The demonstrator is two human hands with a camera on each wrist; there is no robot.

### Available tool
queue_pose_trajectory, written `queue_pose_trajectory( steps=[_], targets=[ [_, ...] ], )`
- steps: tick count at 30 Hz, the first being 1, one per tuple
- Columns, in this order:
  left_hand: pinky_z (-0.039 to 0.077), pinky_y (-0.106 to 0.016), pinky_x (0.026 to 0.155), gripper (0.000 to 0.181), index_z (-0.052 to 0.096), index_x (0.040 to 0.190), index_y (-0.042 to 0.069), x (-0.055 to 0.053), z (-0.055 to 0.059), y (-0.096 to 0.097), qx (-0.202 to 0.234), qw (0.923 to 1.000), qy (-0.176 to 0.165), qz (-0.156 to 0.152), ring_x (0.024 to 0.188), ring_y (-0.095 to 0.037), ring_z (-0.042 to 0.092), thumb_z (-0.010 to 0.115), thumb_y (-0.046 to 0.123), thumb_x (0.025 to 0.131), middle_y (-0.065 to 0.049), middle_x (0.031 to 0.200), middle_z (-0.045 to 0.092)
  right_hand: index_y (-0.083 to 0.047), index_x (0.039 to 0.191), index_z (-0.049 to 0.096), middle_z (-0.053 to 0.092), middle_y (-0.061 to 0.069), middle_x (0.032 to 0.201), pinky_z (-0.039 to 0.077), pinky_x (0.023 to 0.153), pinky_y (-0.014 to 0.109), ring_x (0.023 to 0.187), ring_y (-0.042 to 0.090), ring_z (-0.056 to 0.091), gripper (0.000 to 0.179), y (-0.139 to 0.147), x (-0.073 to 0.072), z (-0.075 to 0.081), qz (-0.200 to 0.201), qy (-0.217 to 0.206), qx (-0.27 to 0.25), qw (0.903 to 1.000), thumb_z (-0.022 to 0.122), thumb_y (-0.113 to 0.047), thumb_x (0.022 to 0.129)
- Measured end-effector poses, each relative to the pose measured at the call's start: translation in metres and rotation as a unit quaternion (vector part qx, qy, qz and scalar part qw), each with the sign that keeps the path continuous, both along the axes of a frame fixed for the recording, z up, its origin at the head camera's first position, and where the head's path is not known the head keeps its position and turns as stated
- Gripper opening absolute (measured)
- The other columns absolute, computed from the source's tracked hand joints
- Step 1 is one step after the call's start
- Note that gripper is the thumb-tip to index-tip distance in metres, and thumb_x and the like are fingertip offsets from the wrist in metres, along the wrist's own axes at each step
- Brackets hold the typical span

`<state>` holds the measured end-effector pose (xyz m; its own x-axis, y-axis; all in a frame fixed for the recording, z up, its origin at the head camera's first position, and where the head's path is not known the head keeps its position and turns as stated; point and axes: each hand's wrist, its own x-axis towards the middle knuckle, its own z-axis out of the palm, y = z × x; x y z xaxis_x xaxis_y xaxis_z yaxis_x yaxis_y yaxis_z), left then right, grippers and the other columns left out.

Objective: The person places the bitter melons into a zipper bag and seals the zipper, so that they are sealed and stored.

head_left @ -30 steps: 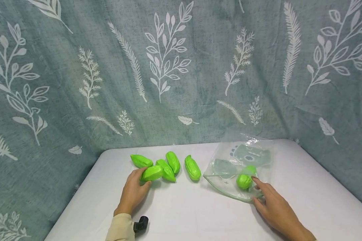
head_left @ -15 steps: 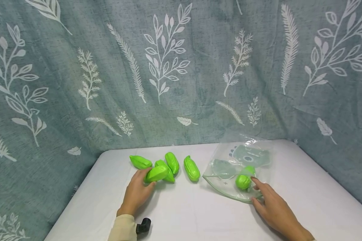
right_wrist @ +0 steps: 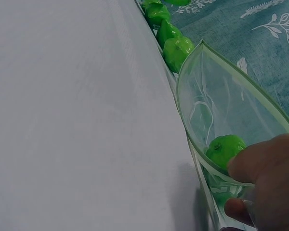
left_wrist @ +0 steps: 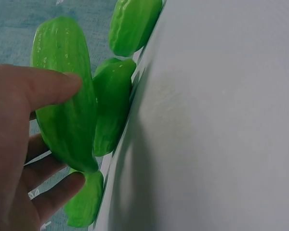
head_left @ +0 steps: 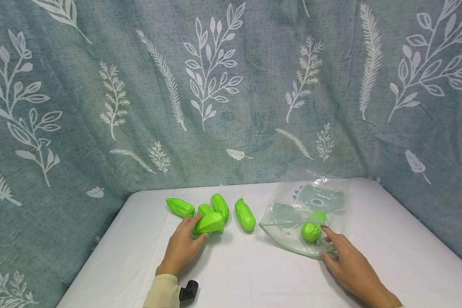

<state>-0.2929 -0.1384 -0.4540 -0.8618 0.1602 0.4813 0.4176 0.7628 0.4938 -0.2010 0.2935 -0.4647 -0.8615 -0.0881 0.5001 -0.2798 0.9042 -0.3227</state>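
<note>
Head view: white worktop (head_left: 277, 282), clear bag (head_left: 319, 199) lying right of centre, mouth gaping toward bottom of frame. Film looks thin, limp, slick; best grip is the stiffer green rim. Right hand (head_left: 346, 261), lower right, grips that rim at the mouth's right corner, thumb and fingers slightly parted. Left hand (head_left: 182, 244), lower left of centre, well apart from it, thumb one side, fingers the other, clamped on a green vegetable (head_left: 211, 222), just left of centre, looks lifted. Probably light, rigid, glossy-slippery, not fragile; hold round the thick middle. Bagged vegetable (head_left: 312, 232) sits by right fingertips.
</note>
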Motion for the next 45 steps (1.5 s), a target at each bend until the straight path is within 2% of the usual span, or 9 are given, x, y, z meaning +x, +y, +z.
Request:
queue_pose_trajectory(
  steps=[6, 11, 16, 23, 33, 40, 45],
  targets=[
    [0.047, -0.051, 0.098, 0.057, 0.062, 0.135, 0.011, 0.003, -0.004, 0.005, -0.009, 0.9998, 0.018, -0.009, 0.123, -0.03, 0.057, 0.081, 0.022, 0.082, -0.005, 0.125, 0.062, -0.007, 0.149, 0.042, 0.062, 0.009, 0.115, 0.053, 0.072, 0.044, 0.089, 0.022, 0.063, 0.074, -0.001, 0.0, 0.0, 0.001, -0.016, -0.002, 0.9999, 0.077, -0.012, 0.085],
    [0.05, -0.049, 0.094, 0.057, 0.063, 0.134, 0.011, 0.003, -0.005, 0.011, -0.011, 0.9993, 0.025, -0.024, 0.116, -0.026, 0.06, 0.082, 0.024, 0.082, -0.004, 0.121, 0.063, -0.007, 0.149, 0.042, 0.063, 0.009, 0.113, 0.054, 0.07, 0.043, 0.087, 0.02, 0.063, 0.075, -0.002, 0.0, 0.0, 0.006, -0.004, 0.002, 1.0, 0.078, -0.011, 0.083],
    [0.05, -0.046, 0.094, 0.056, 0.062, 0.135, 0.014, 0.004, -0.002, 0.019, -0.013, 0.9989, 0.017, -0.042, 0.114, -0.021, 0.061, 0.081, 0.026, 0.084, -0.002, 0.121, 0.064, -0.006, 0.148, 0.044, 0.063, 0.008, 0.112, 0.053, 0.067, 0.039, 0.083, 0.016, 0.061, 0.075, -0.002, 0.0, 0.001, 0.011, 0.009, -0.002, 0.9999, 0.079, -0.008, 0.082],
    [0.049, -0.047, 0.096, 0.055, 0.061, 0.136, 0.013, 0.004, 0.001, 0.03, -0.028, 0.9978, -0.005, -0.06, 0.117, -0.023, 0.06, 0.078, 0.027, 0.086, -0.002, 0.125, 0.063, -0.005, 0.146, 0.045, 0.061, 0.009, 0.109, 0.052, 0.064, 0.035, 0.08, 0.015, 0.058, 0.075, 0.0, -0.003, 0.002, 0.014, 0.039, -0.007, 0.9991, 0.08, -0.007, 0.08],
    [0.05, -0.047, 0.092, 0.055, 0.062, 0.136, 0.013, 0.006, 0.004, 0.033, -0.033, 0.9976, 0.002, -0.061, 0.113, -0.022, 0.062, 0.077, 0.031, 0.087, -0.002, 0.123, 0.063, -0.005, 0.145, 0.047, 0.06, 0.009, 0.107, 0.05, 0.061, 0.033, 0.076, 0.014, 0.057, 0.074, 0.001, -0.003, 0.001, 0.012, 0.06, -0.012, 0.9981, 0.08, -0.007, 0.078],
    [0.052, -0.045, 0.09, 0.055, 0.062, 0.136, 0.015, 0.009, 0.002, 0.037, -0.039, 0.9972, -0.001, -0.064, 0.11, -0.02, 0.063, 0.075, 0.038, 0.088, -0.001, 0.12, 0.064, -0.007, 0.146, 0.046, 0.061, 0.007, 0.108, 0.05, 0.06, 0.03, 0.075, 0.012, 0.057, 0.074, 0.002, -0.002, -0.002, 0.007, 0.039, -0.024, 0.9989, 0.08, -0.008, 0.08],
    [0.052, -0.045, 0.09, 0.054, 0.063, 0.135, 0.014, 0.014, 0.003, 0.04, -0.034, 0.9962, 0.003, -0.08, 0.11, -0.021, 0.063, 0.074, 0.04, 0.089, -0.001, 0.12, 0.065, -0.007, 0.146, 0.047, 0.061, 0.007, 0.107, 0.051, 0.061, 0.031, 0.075, 0.013, 0.058, 0.074, 0.0, -0.003, -0.003, 0.005, 0.043, -0.029, 0.9986, 0.08, -0.007, 0.08]
  ],
)
